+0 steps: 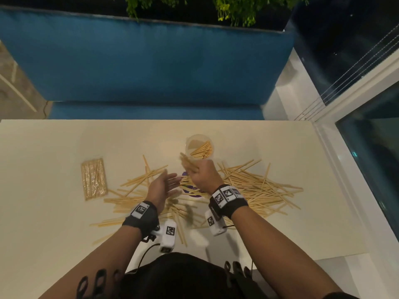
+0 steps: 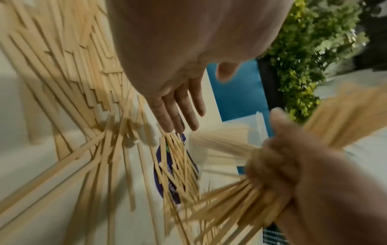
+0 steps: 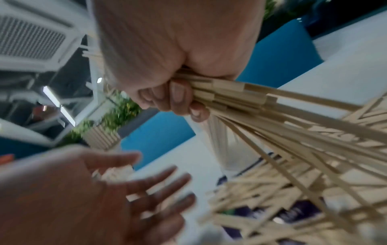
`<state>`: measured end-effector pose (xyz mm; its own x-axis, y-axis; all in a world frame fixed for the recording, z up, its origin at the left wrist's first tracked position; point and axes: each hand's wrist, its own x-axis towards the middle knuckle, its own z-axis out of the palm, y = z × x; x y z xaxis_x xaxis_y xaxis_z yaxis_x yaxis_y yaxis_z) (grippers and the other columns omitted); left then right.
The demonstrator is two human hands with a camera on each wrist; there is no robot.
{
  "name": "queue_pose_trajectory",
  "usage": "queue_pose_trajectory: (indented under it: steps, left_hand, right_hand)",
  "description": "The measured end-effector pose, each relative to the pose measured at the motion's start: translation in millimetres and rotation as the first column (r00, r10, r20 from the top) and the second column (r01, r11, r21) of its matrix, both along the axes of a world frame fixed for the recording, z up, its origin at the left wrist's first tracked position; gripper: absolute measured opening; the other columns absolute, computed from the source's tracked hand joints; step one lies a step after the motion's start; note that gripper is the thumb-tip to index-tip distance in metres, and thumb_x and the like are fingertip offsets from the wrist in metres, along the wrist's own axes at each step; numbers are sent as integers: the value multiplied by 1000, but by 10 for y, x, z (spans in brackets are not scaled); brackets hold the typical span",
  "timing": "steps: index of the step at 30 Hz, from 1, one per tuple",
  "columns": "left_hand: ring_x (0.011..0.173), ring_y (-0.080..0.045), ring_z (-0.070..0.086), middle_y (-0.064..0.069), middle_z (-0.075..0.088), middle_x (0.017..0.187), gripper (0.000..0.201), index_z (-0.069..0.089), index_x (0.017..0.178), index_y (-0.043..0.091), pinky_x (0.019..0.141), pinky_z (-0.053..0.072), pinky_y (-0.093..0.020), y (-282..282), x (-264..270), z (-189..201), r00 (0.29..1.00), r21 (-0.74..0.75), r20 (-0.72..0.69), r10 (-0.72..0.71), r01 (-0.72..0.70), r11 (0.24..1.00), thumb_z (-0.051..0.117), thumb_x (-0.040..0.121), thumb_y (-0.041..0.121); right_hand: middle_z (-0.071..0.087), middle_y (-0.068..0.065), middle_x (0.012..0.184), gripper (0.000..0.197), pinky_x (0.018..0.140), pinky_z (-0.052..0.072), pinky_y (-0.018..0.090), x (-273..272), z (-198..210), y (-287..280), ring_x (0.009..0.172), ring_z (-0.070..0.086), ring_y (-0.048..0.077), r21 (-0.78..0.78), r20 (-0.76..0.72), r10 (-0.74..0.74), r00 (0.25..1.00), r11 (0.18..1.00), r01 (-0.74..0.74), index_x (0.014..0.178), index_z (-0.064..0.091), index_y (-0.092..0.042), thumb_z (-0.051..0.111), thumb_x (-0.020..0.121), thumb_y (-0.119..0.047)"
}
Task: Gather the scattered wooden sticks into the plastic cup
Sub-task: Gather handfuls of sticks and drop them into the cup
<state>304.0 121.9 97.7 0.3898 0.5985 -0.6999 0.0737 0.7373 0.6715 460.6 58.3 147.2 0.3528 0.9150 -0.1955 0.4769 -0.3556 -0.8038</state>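
Note:
Many thin wooden sticks [image 1: 254,186] lie scattered across the cream table [image 1: 54,223]. A clear plastic cup [image 1: 200,148] stands behind them with several sticks inside. My right hand [image 1: 203,173] grips a bundle of sticks [image 1: 187,162] just in front of the cup; the curled fingers [image 3: 178,97] wrap the bundle [image 3: 261,106]. My left hand [image 1: 165,184] hovers beside it over the pile, fingers [image 2: 182,112] straight and holding nothing. In the left wrist view the gripped bundle [image 2: 230,199] fans out below the right hand [image 2: 278,162].
A clear packet of sticks [image 1: 94,179] lies at the table's left. A purple and white round lid or label [image 1: 193,188] sits under the pile between my hands. A blue bench [image 1: 151,61] runs behind the table; a window frame [image 1: 349,147] borders the right.

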Motion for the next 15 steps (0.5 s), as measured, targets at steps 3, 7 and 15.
queue_pose_trajectory:
  steps: [3, 7, 15]
  left_hand:
    - [130, -26, 58, -4, 69, 128, 51, 66, 126, 19, 104, 51, -47, -85, 111, 36, 964, 158, -84, -253, 263, 952, 49, 84, -5]
    - [129, -7, 50, 12, 44, 153, 85, 42, 152, 37, 102, 45, -29, -191, 289, 159, 801, 368, -191, -567, 594, 715, 59, 78, -2]
    - [106, -15, 64, 2, 66, 125, 51, 57, 127, 22, 93, 53, -37, -322, 356, 195, 816, 522, -273, -510, 571, 634, 60, 79, 37]
  right_hand:
    - [52, 0, 53, 48, 48, 42, 29, 74, 223, 18, 45, 48, 7, 135, -184, -192, 964, 967, 218, 67, 65, -2, 64, 101, -36]
    - [46, -2, 50, 50, 47, 40, 27, 203, 255, 57, 44, 44, 16, 134, -350, -287, 892, 927, 351, 59, 57, -13, 61, 101, -39]
    - [37, -2, 47, 54, 47, 33, 25, 204, 265, 64, 42, 33, 18, 143, -468, -341, 816, 881, 450, 54, 48, -19, 60, 103, -36]
